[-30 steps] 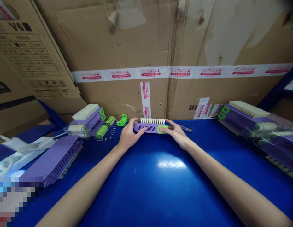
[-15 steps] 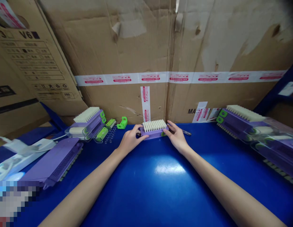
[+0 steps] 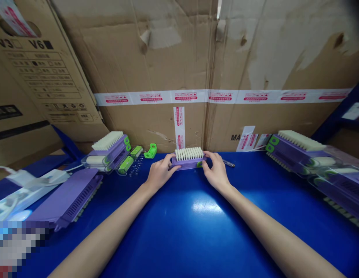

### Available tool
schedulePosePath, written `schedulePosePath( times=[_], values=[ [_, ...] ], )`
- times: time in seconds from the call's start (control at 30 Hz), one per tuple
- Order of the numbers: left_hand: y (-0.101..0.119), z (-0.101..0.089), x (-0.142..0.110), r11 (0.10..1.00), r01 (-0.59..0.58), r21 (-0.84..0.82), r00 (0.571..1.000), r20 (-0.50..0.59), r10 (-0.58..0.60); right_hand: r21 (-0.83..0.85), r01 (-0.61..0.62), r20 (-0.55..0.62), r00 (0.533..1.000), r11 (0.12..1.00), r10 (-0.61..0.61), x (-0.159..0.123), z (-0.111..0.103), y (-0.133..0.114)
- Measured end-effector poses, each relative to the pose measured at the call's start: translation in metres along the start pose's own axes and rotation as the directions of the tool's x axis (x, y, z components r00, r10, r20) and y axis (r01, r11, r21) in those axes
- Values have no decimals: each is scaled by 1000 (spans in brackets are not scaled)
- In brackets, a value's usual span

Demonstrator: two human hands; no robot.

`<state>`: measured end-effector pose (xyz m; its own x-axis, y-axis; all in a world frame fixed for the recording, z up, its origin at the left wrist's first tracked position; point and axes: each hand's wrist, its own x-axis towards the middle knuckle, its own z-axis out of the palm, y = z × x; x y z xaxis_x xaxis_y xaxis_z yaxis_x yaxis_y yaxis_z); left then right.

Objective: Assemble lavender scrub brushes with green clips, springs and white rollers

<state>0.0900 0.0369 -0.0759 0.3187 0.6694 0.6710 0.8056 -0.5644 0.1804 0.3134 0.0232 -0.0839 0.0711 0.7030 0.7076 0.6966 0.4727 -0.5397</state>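
Note:
A small purple housing [image 3: 187, 165] with rows of cream ribs on top rests at the back of the blue table, its ribs facing up. My left hand [image 3: 161, 173] grips its left end, thumb along the front and fingers behind. At the right end, beside a small green part, the thumb and fingers of my right hand [image 3: 216, 172] close around the corner. A thin metal tool [image 3: 229, 163] lies just right of that hand. Left of my left hand are a bright green bracket [image 3: 150, 151], green blocks [image 3: 126, 165] and several small springs or screws [image 3: 135, 166], too small to tell which.
Purple ribbed units [image 3: 109, 148] with clear covers stand at left, and similar units [image 3: 298, 148] at right. A flat purple housing [image 3: 70, 195] lies before a white power strip [image 3: 37, 191]. Cardboard [image 3: 156, 123] walls the back of the blue table [image 3: 182, 231].
My right thumb has slid off the front face toward the housing's right end. My left hand keeps its grip, and the housing has barely moved. The view has shifted slightly.

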Motion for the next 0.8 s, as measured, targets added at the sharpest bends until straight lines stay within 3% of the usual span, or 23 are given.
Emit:
schedulePosePath(
  times=[0.07,0.13,0.23,0.3,0.37,0.47,0.57,0.67,0.7,0.73,0.8],
  values=[
    [3,-2,0,998,-53,42,999,4,53,-24,19,13,1000,1000,-19,-1,0,-2],
    [9,-5,0,977,-201,72,980,11,201,-37,44,35,998,998,-43,-2,0,-3],
    [20,-10,-1,876,-471,100,882,49,469,-45,58,70,996,997,-55,-2,-1,-4],
    [27,-12,-1,809,-575,123,818,65,572,-52,47,80,996,998,-43,-2,-1,-5],
    [31,-13,-2,771,-614,167,787,59,614,-63,33,91,995,997,-28,-2,-2,-5],
    [31,-14,-4,763,-588,268,802,67,594,-81,16,125,992,997,-6,-2,-2,-6],
    [25,-22,0,803,-465,373,883,125,453,-98,12,160,987,995,4,-2,-3,-7],
    [12,-44,14,826,-149,543,986,148,80,-105,26,180,984,994,-7,-2,-4,-8],
    [5,-54,19,796,-11,605,989,122,-80,-106,32,186,982,994,-12,-2,-4,-8],
    [-2,-65,25,745,128,654,967,86,-242,-106,38,194,981,994,-16,-1,-4,-9],
    [-17,-87,34,643,308,701,856,91,-509,-109,47,208,978,993,-23,-1,-4,-10]
  ],
)
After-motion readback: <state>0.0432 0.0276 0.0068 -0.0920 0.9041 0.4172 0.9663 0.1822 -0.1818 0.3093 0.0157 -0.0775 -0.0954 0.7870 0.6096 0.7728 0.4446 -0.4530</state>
